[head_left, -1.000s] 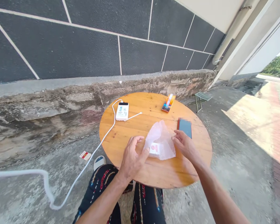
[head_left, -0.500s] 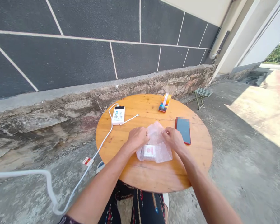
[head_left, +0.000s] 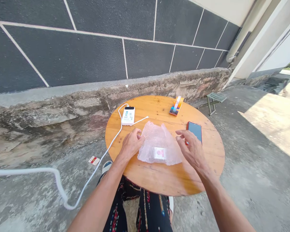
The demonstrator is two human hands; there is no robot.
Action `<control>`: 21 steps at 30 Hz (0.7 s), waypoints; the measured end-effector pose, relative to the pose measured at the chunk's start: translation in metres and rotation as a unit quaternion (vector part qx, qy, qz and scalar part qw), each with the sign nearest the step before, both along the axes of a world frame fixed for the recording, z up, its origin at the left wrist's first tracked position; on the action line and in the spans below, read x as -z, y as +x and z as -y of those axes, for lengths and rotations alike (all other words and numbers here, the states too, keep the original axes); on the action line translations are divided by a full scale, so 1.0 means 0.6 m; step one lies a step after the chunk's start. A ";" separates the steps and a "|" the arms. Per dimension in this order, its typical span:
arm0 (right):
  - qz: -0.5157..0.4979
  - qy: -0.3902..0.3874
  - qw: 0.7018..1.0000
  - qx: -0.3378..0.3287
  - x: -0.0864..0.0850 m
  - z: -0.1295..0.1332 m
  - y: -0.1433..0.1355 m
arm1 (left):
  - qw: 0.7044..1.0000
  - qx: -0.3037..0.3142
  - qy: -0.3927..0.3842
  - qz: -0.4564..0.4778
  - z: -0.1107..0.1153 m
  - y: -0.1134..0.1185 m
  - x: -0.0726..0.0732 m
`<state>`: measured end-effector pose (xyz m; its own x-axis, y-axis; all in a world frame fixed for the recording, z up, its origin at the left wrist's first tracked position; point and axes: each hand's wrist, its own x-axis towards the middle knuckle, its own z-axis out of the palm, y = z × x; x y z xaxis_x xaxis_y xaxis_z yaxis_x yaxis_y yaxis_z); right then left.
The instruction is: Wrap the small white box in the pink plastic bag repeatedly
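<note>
A sheet of pinkish, clear bubble wrap (head_left: 154, 137) lies spread on the round wooden table (head_left: 159, 185). On its near part rests a small white box (head_left: 159, 153) with a red print; whether a layer of the wrap covers it I cannot tell. My left hand (head_left: 132, 142) is at the left edge of the wrap, thumb and fingers slightly apart, gripping nothing visible. To the right of the wrap hovers my right hand (head_left: 189, 146), open, its thumb and forefinger parted. A phone (head_left: 195, 131) in a red case is partly hidden behind that hand.
A white power bank (head_left: 128, 116) with a white cable (head_left: 111, 143) stands at the table's left. Toward the back is an orange-and-blue piece with a pale strip (head_left: 176, 106). Beyond the table are a folding stool (head_left: 215, 99) and a dark tiled wall (head_left: 87, 58).
Both hands have let go of the wrap's far part and moved apart, left hand leftward, right hand rightward. The wrap now lies wider and flatter. The whole view has shifted slightly.
</note>
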<state>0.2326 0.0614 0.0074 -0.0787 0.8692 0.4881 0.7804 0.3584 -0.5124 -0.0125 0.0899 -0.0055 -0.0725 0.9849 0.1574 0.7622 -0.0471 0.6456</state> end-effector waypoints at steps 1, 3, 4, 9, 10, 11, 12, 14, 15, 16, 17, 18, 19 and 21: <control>0.016 0.000 0.999 -0.043 -0.008 0.009 -0.006 | 0.999 0.014 0.032 0.008 0.009 0.001 -0.001; 0.056 -0.020 0.989 -0.136 -0.019 0.020 -0.021 | 0.993 0.072 0.093 0.010 0.031 0.005 -0.006; 0.077 -0.032 0.982 -0.170 -0.023 0.024 -0.028 | 0.989 0.107 0.105 0.005 0.044 0.007 -0.010; 0.178 -0.050 0.971 -0.152 -0.034 0.039 -0.038 | 0.976 0.206 0.075 -0.008 0.113 0.005 -0.038; 0.196 -0.054 0.968 -0.144 -0.035 0.047 -0.033 | 0.970 0.234 0.067 -0.001 0.126 0.002 -0.042; 0.214 -0.062 0.965 -0.141 -0.035 0.056 -0.027 | 0.963 0.261 0.058 0.003 0.137 -0.001 -0.043; 0.234 -0.074 0.959 -0.141 -0.033 0.066 -0.020 | 0.958 0.284 0.047 0.002 0.146 -0.004 -0.042; 0.276 -0.109 0.944 -0.146 -0.026 0.088 -0.007 | 0.954 0.299 0.026 -0.019 0.159 -0.008 -0.033; 0.294 -0.127 0.936 -0.146 -0.020 0.098 -0.001 | 0.955 0.293 0.019 -0.031 0.163 -0.009 -0.026; 0.307 -0.144 0.929 -0.146 -0.014 0.106 0.003 | 0.958 0.284 0.015 -0.040 0.166 -0.009 -0.019; 0.316 -0.159 0.924 -0.145 -0.009 0.114 0.007 | 0.960 0.275 0.013 -0.045 0.166 -0.008 -0.012; 0.319 -0.171 0.921 -0.147 -0.005 0.120 0.010 | 0.963 0.266 0.014 -0.046 0.165 -0.007 -0.007; 0.317 -0.180 0.919 -0.150 -0.003 0.125 0.012 | 0.965 0.256 0.017 -0.044 0.163 -0.007 -0.003; 0.297 -0.187 0.923 -0.157 -0.004 0.129 0.016 | 0.971 0.232 0.027 -0.041 0.152 -0.009 0.000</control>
